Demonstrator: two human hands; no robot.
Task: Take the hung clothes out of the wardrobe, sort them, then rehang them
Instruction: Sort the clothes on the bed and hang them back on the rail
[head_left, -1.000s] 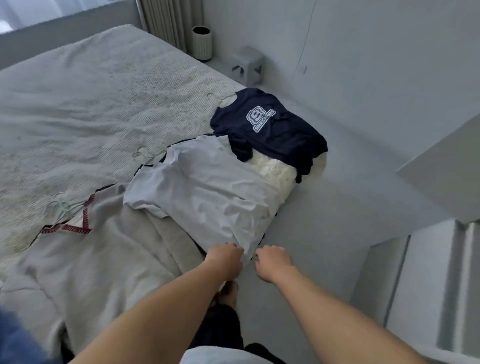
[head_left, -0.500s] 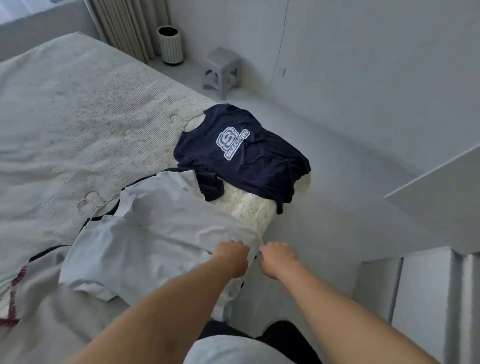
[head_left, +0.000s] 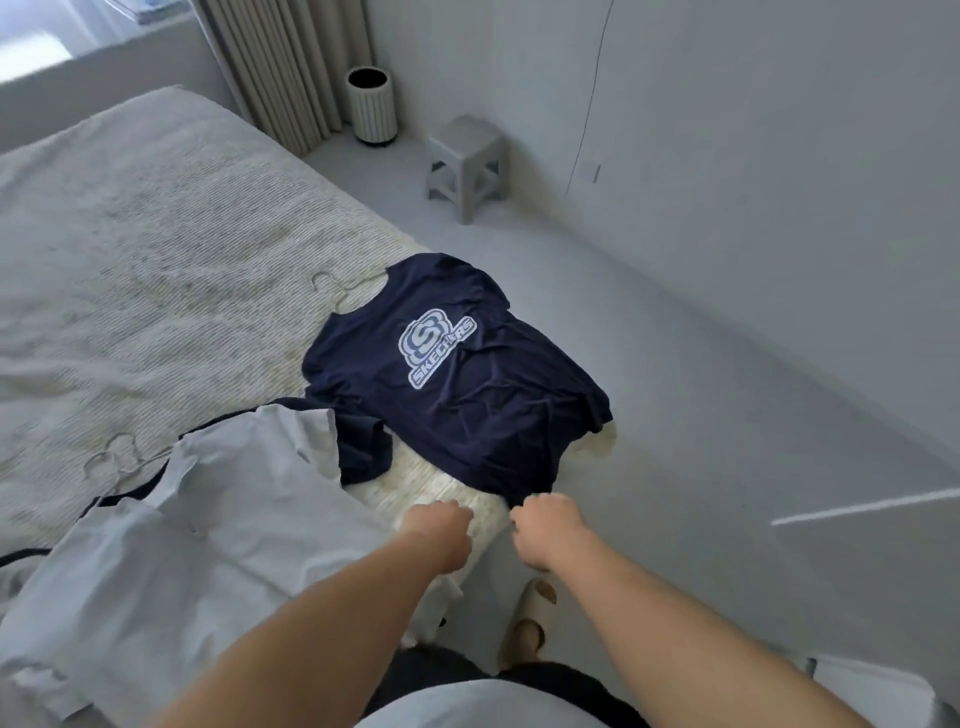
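L hand (head_left: 439, 521), R hand (head_left: 545, 524) fisted, arms fwd

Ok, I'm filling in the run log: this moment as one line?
stage: sorting on bed | left hand: fist at bed edge | right hand: fist at hem of navy logo T-shirt | pale grey shirt: lying beside it

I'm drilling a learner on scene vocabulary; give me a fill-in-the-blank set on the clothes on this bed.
1. The shirt with the printed logo is ____ in colour.
2. The wire hanger in its neckline has its hook lying on the ____.
3. The light grey shirt overlaps the dark shirt's ____.
4. On the floor beside the stool stands a ribbed ____.

Missing words: navy; bed; sleeve; bin
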